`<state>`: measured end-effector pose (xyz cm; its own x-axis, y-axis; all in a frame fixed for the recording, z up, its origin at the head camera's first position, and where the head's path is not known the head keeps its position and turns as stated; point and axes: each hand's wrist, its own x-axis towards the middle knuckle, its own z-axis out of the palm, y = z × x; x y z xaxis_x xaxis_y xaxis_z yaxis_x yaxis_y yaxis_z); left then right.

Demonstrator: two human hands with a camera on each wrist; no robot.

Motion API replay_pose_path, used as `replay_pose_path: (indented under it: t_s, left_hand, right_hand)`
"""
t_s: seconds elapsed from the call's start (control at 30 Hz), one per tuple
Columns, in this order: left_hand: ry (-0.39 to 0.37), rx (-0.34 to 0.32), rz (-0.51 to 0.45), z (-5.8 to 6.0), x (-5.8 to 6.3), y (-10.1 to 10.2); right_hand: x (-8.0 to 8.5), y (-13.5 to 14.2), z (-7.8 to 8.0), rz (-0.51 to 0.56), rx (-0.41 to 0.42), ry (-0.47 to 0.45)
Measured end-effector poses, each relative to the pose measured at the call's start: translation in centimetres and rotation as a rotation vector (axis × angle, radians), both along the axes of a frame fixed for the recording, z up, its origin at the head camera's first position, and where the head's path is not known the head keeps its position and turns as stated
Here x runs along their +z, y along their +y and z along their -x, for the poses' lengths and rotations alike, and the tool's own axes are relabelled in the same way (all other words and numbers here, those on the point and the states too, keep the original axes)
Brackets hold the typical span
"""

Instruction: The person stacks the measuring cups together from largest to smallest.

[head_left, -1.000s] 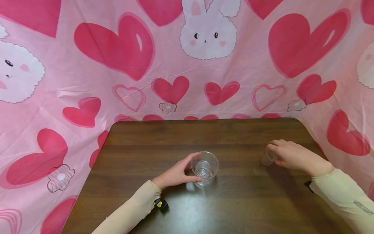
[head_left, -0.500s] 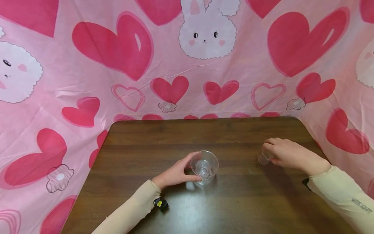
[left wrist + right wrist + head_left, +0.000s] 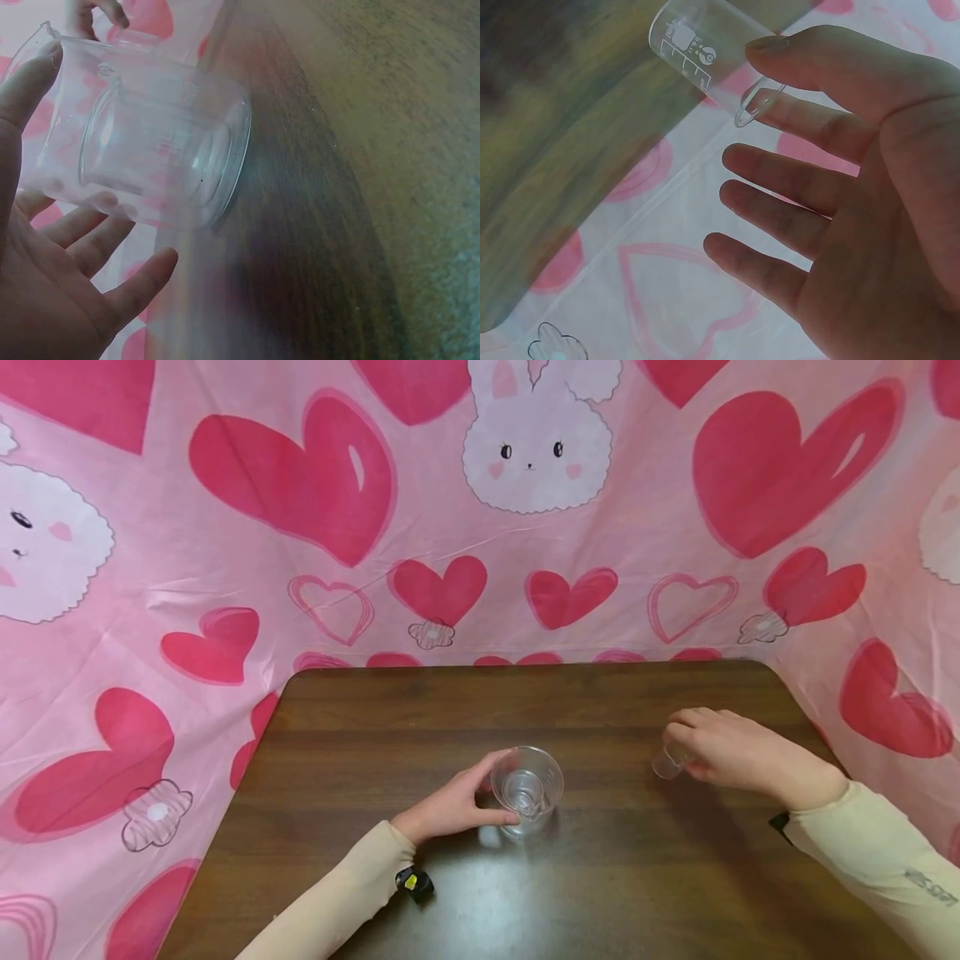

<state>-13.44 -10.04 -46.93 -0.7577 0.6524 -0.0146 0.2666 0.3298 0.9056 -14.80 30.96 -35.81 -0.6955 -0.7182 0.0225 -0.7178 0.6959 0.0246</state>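
Note:
My left hand [image 3: 453, 810] grips a large clear glass beaker [image 3: 557, 781] standing on the table, thumb on the near side by the rim and fingers round the far side. Inside it sits a smaller glass beaker [image 3: 124, 154], visible through the wall in the left wrist view. To the right, my right hand [image 3: 731, 750] pinches a small beaker [image 3: 666, 765] near its rim between thumb and index finger. White markings show on this small beaker's side in the right wrist view, where the other fingers extend away from the glass.
The dark wood table [image 3: 375, 710] has rounded far corners. Pink cloth [image 3: 637, 518] with hearts and rabbits hangs behind it and along both sides. A black band [image 3: 414, 883] with a yellow mark is at the left wrist.
My right hand has shifted a little to the left with the small beaker in its pinch. The left hand and the large beaker have stayed in place.

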Motion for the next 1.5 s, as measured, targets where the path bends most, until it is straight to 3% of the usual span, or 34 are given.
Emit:
replay_pose_path:
  t_s: [0.33, 1.5]
  left_hand:
    - [0.050, -0.009, 0.001, 0.1, 0.1, 0.2]
    - [0.053, -0.019, 0.004, 0.2, -0.1, 0.0]
  right_hand:
    - [0.9, -1.4, 0.0, 0.003, 0.040, 0.036]
    - [3.5, -6.8, -0.7, 0.008, 0.136, 0.041]
